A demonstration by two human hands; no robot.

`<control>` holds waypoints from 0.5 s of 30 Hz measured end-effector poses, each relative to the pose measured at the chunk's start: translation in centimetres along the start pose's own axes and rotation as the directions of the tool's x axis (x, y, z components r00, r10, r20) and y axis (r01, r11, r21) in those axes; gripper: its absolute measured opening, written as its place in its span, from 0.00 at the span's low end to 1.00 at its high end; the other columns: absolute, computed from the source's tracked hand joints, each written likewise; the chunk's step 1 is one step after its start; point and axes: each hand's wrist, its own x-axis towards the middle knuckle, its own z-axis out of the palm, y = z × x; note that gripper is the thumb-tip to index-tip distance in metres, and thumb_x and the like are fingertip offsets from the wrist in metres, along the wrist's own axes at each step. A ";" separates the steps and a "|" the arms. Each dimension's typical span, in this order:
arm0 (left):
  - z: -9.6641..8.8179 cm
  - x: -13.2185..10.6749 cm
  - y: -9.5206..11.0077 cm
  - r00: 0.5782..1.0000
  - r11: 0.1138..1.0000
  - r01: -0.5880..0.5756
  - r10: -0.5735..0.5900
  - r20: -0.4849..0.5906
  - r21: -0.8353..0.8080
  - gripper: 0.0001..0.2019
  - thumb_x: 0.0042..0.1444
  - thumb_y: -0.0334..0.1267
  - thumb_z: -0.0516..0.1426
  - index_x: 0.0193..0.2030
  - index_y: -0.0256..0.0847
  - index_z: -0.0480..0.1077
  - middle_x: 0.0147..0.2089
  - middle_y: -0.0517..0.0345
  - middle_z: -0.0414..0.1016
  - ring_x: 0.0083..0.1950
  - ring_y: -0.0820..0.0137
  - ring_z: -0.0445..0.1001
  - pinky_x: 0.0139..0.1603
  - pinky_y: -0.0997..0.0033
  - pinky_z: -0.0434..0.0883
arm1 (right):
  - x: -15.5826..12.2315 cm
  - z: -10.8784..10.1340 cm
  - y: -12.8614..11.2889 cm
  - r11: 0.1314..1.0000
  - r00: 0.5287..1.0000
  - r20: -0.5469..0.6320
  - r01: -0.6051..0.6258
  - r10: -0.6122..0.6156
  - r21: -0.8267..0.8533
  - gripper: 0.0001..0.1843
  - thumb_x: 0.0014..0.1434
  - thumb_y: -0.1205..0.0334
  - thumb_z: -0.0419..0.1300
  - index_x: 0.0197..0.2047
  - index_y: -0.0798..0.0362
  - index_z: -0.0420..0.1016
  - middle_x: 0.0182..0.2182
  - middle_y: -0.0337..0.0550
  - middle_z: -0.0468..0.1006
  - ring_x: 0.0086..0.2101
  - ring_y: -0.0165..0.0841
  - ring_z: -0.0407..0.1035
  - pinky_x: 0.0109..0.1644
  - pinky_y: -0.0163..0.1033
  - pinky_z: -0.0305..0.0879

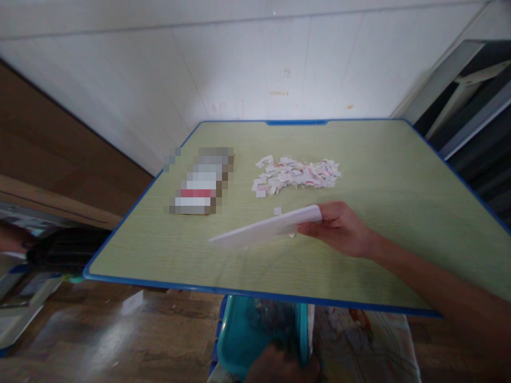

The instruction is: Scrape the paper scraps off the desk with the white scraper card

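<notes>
My right hand [339, 227] reaches in from the right above the table and is closed on one end of a white sheet of paper [271, 227]. The paper is tilted, nearly edge-on to me, and its far end is smeared by motion. Behind it lies a heap of small torn paper scraps [297, 175], with a single scrap [278, 211] closer to the sheet. At the bottom edge, a dark, blurred shape that looks like my left hand [281, 364] is by a teal basin [239, 340]; its fingers cannot be made out.
A pixelated flat item [202, 183] lies on the left of the green table [399, 175], which has a blue rim. Against the far side stands a white wall [247, 64]. Part of a person's limb [14, 238] and a black object [67, 250] show at left. Paper [133, 302] lies on the floor.
</notes>
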 end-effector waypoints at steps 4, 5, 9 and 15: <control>-0.2 0.0 0.0 1.000 1.000 -0.018 0.018 -0.016 0.020 0.05 0.45 0.34 0.52 0.31 0.44 0.60 0.16 0.67 0.64 0.14 0.71 0.63 0.12 0.75 0.58 | -0.2 -0.6 -0.1 0.977 0.997 -0.053 -0.038 0.050 0.211 0.10 0.50 0.62 0.55 0.36 0.55 0.72 0.31 0.39 0.74 0.30 0.27 0.67 0.31 0.31 0.64; -0.2 0.0 0.0 1.000 0.999 -0.019 0.019 -0.016 0.026 0.05 0.45 0.34 0.52 0.31 0.44 0.60 0.16 0.66 0.64 0.14 0.71 0.63 0.12 0.76 0.58 | -0.3 -0.7 0.0 0.974 0.993 -0.103 -0.040 0.064 0.225 0.09 0.49 0.62 0.55 0.35 0.55 0.72 0.30 0.39 0.73 0.29 0.27 0.67 0.30 0.31 0.64; -0.2 0.1 0.1 1.000 1.000 0.007 -0.007 0.013 0.020 0.06 0.45 0.35 0.52 0.33 0.44 0.61 0.17 0.65 0.66 0.15 0.71 0.64 0.13 0.75 0.59 | -0.3 -1.0 0.2 0.981 0.970 -0.218 -0.063 0.104 0.186 0.07 0.48 0.62 0.56 0.30 0.55 0.72 0.26 0.38 0.72 0.25 0.25 0.65 0.26 0.30 0.62; -0.2 0.0 0.1 0.999 0.999 -0.010 0.012 -0.053 0.047 0.06 0.45 0.38 0.54 0.30 0.44 0.60 0.14 0.67 0.63 0.13 0.71 0.61 0.11 0.75 0.56 | -0.2 -0.4 -0.2 0.972 0.997 0.004 -0.073 0.074 0.223 0.10 0.49 0.64 0.56 0.36 0.54 0.73 0.33 0.38 0.74 0.32 0.26 0.67 0.35 0.31 0.64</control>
